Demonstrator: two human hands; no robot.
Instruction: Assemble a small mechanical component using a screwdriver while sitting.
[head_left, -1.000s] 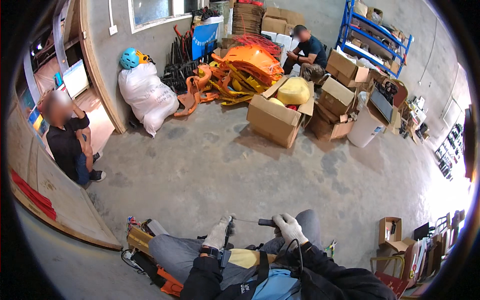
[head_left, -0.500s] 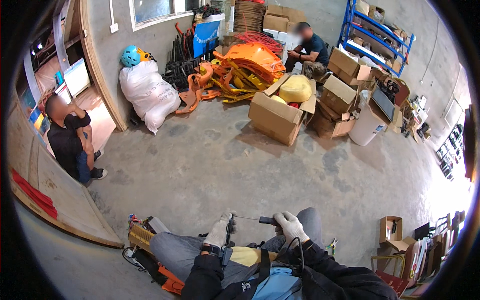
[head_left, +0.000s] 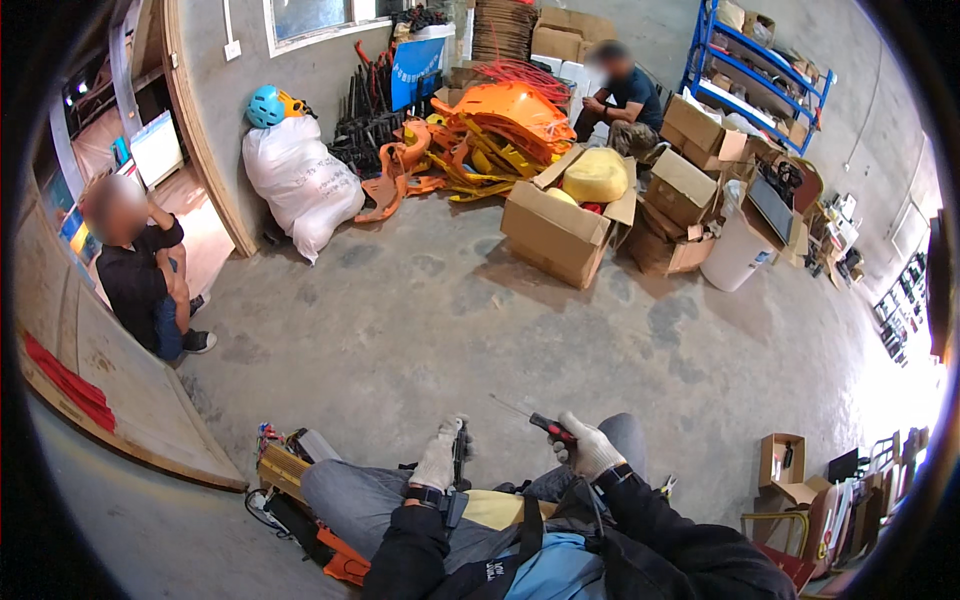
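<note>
Both of my hands wear white work gloves, held apart above my lap. My left hand point(head_left: 437, 458) is closed round a narrow dark object point(head_left: 461, 443), seen nearly edge-on; its kind cannot be made out. In my right hand point(head_left: 590, 450) is a screwdriver point(head_left: 549, 427) with a black and red handle. Its thin shaft points up and left, its tip clear of the dark object. A yellow piece point(head_left: 494, 510) lies across my lap between my forearms.
By my left knee are a gold-coloured metal box point(head_left: 282, 472) and an orange part point(head_left: 346, 567). Pliers point(head_left: 668, 485) lie near my right leg. Farther off stand cardboard boxes point(head_left: 548, 235) and orange shells point(head_left: 515, 110). Two people sit left point(head_left: 135, 265) and back point(head_left: 632, 98).
The screwdriver has swung from level, its tip by the left hand's object, to slanting up and away. My right hand has turned, showing the handle's red part. The left hand has risen slightly.
</note>
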